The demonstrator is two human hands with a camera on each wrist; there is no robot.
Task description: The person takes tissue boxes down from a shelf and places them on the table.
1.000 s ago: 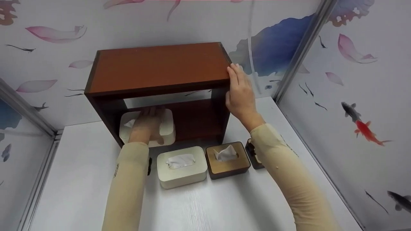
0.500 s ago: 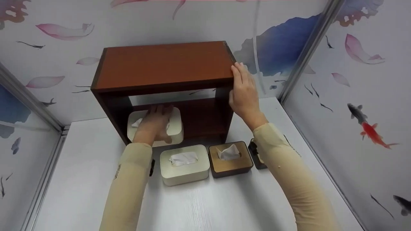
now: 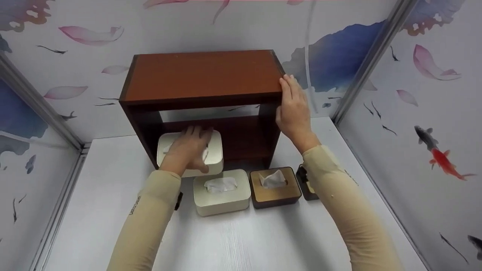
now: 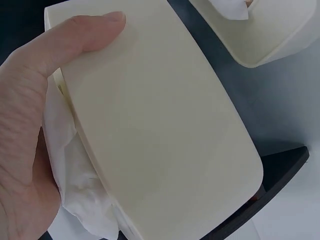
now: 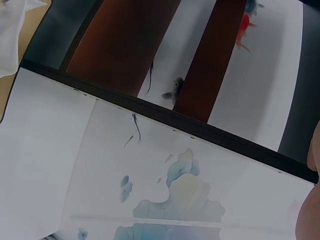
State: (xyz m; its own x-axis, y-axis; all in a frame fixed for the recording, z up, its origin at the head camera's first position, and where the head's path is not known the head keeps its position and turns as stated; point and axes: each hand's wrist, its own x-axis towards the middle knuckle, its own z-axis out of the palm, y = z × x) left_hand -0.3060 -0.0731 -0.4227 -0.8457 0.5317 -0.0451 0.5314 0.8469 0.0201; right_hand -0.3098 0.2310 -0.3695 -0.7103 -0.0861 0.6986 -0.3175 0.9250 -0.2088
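Observation:
A white tissue box [image 3: 216, 146] sits at the left of the brown shelf unit [image 3: 203, 75], its front close to the second white box. My left hand [image 3: 186, 150] holds it across the top, fingers toward the back and thumb at the front. In the left wrist view, the thumb [image 4: 90, 35] lies on the cream surface of the box, with white tissue [image 4: 85, 175] beside the palm; the other fingers are mostly hidden. My right hand [image 3: 295, 113] rests on the shelf's upper right corner with its fingers straight. Only part of that hand shows in the right wrist view.
Before the shelf stand another white tissue box [image 3: 222, 199] and a wood-topped tissue box [image 3: 276, 188]. Right of them is a dark box [image 3: 308, 188], partly covered by my right sleeve. Patterned walls [image 3: 211, 34] enclose the white table [image 3: 233, 244].
The held tissue box has shifted toward me and slightly right, together with my left hand. My right hand stays on the shelf's corner. The head view has swung slightly left.

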